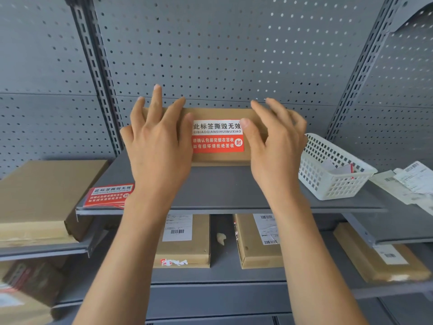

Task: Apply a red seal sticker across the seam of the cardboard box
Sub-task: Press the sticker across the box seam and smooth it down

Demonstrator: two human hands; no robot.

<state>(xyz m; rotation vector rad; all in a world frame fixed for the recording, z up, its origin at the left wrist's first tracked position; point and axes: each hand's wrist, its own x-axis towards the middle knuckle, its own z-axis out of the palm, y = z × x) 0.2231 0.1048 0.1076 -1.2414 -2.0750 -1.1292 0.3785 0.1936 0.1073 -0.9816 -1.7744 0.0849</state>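
The cardboard box (218, 158) is found on the grey shelf (234, 191), set against the pegboard back panel (210, 55), its long axis running left to right. The red seal sticker (218, 136) is seen on the box's near face, long axis likewise left to right, white band uppermost, its text upright to the viewer. The left hand (157, 139) is laid flat and open over the box's left end, thumb touching the sticker's left edge. The right hand (274, 141) is spread open at the right end, thumb at the sticker's right edge; nothing is clasped by either. A sticker stack (109, 194) and a white basket (332, 167) are noted alongside.
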